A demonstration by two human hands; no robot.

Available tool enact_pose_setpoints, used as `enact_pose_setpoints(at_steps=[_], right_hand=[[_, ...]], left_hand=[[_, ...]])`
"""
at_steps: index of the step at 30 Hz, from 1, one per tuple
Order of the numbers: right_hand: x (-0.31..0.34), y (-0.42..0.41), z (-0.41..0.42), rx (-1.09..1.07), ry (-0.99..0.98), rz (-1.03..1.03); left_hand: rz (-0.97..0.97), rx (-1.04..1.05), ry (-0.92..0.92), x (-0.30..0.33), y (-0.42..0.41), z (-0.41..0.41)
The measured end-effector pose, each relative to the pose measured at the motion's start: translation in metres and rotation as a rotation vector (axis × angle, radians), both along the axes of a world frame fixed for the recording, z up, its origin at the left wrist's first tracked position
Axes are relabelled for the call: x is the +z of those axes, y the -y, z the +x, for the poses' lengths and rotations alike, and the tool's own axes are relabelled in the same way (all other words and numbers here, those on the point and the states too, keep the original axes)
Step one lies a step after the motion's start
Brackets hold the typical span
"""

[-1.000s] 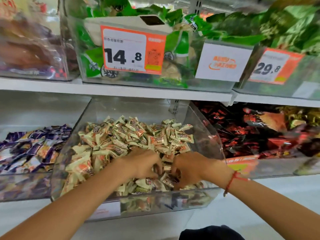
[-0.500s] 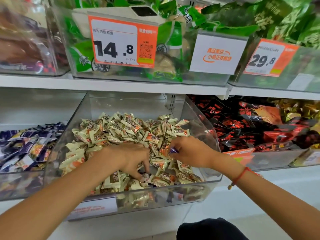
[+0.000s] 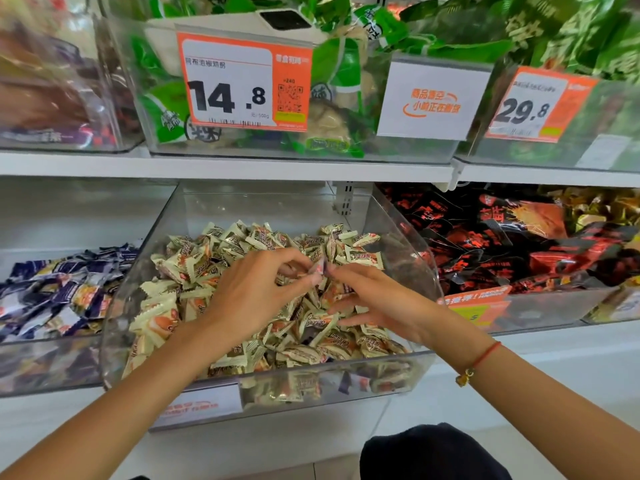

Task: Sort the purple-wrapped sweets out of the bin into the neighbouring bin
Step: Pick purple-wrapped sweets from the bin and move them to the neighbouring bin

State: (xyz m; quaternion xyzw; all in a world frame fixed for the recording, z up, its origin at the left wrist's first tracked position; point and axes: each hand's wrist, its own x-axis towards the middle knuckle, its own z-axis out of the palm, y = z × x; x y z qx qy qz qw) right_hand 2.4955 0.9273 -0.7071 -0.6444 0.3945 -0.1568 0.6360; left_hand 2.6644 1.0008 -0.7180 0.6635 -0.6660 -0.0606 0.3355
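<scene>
Where readable, price tag (image 3: 242, 81) "14.8"

Bright, even light, source not in frame. Shadows soft: faint one under the upper shelf (image 3: 225, 168), none hard on the hands. Clear bin (image 3: 412, 237) walls show pale sheen and reflections, mild glare on the left bin (image 3: 69, 98) up top. Centre fairly sharp: 14.8 price tag (image 3: 242, 81) digits readable, small print soft. Wide-angle distortion: shelf edges bow, the 29.8 tag (image 3: 533, 105) leans. Left and right edges smeared, green packs (image 3: 571, 29) top right blurry. Forearms at the bottom stretched by the lens. Slight compression softness overall.
</scene>
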Motion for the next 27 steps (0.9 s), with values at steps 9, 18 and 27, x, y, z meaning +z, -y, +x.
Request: enact_pose_setpoints(at_steps=[9,18,27], right_hand=[[-0.004,-0.006,0.005,-0.001,0.271,0.066],[-0.003,0.01,0.002,0.15,-0.037,-0.069],[-0.026,0.023,0.032,0.809,-0.809,-0.847]], left_hand=[[-0.079,0.069,-0.037,0.004,-0.005,-0.014],[0.44,-0.239,0.553,-0.009,0.0,0.021],[0.352,-0.16,0.605,-0.005,-0.007,0.046]])
